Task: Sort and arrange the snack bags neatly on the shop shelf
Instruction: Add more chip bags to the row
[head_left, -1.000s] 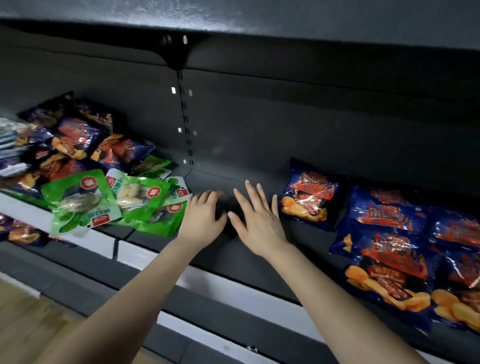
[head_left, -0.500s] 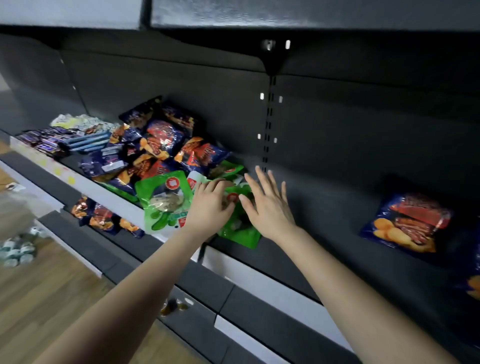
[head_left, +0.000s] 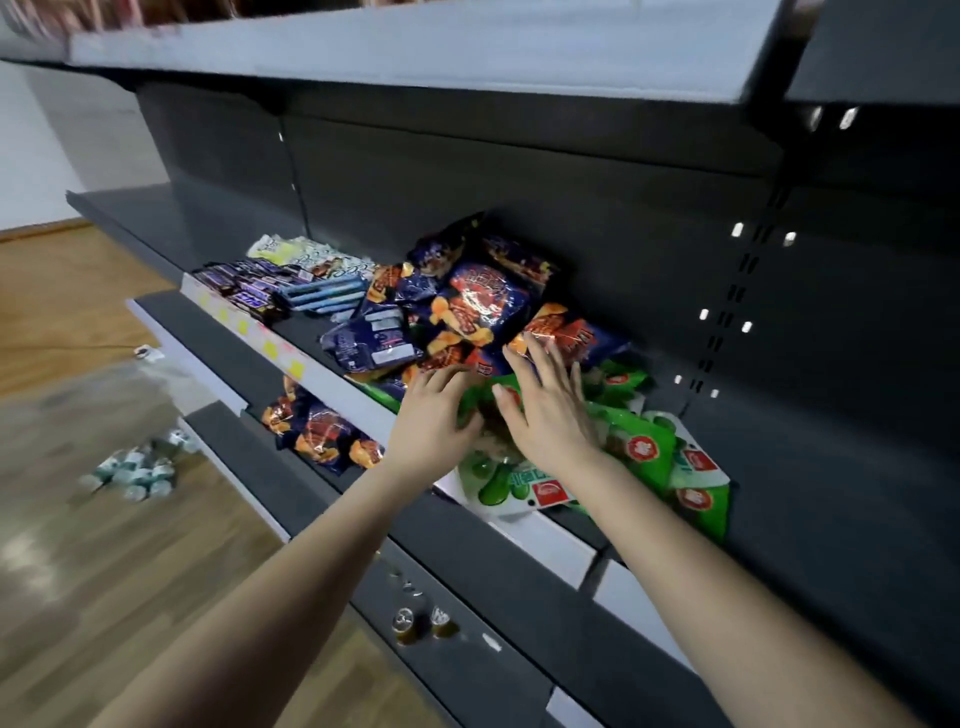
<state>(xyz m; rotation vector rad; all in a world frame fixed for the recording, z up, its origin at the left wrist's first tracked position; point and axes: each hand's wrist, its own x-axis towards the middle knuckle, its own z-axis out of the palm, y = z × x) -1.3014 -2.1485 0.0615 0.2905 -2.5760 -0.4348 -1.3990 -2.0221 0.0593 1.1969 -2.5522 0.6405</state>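
At the snack pile's (head_left: 467, 312) 5 o'clock, your left hand (head_left: 434, 415) pinches the green bag (head_left: 493, 473) (likely light, slick film; take its seams), right hand (head_left: 548, 415) flat on it.

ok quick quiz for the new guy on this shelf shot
1. True or false: the left hand and right hand both touch the green bags.
2. What is piled just behind the green bags? A) blue chip bags B) bottles C) boxes
3. Fill in: the chocolate bars lie at the ___ end of the row.
Key: 1 true; 2 A; 3 left.
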